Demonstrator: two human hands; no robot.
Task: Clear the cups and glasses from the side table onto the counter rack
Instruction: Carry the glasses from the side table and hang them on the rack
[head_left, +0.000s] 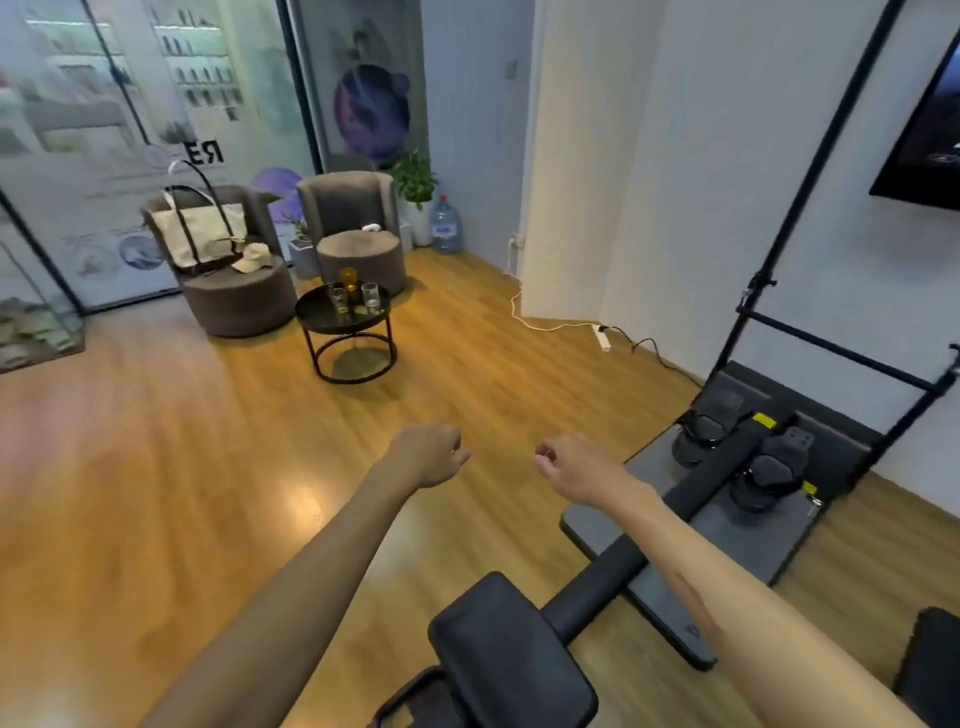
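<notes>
A round black side table (318, 315) stands on the wooden floor in front of two grey armchairs, well ahead of me. On it are an amber glass (348, 281) at the back and two clear glasses, one on the left (337, 300) and one on the right (370, 298). My left hand (429, 454) and my right hand (567, 467) are stretched out over the floor, far short of the table. Both have the fingers curled in with nothing in them. No counter rack is in view.
A black rowing machine (727, 478) with a padded seat (511, 644) lies close on my right. A white power strip (604, 338) and cables trail along the wall. The left armchair (236, 296) carries a tote bag and a cap. A water bottle (445, 226) stands in the corner.
</notes>
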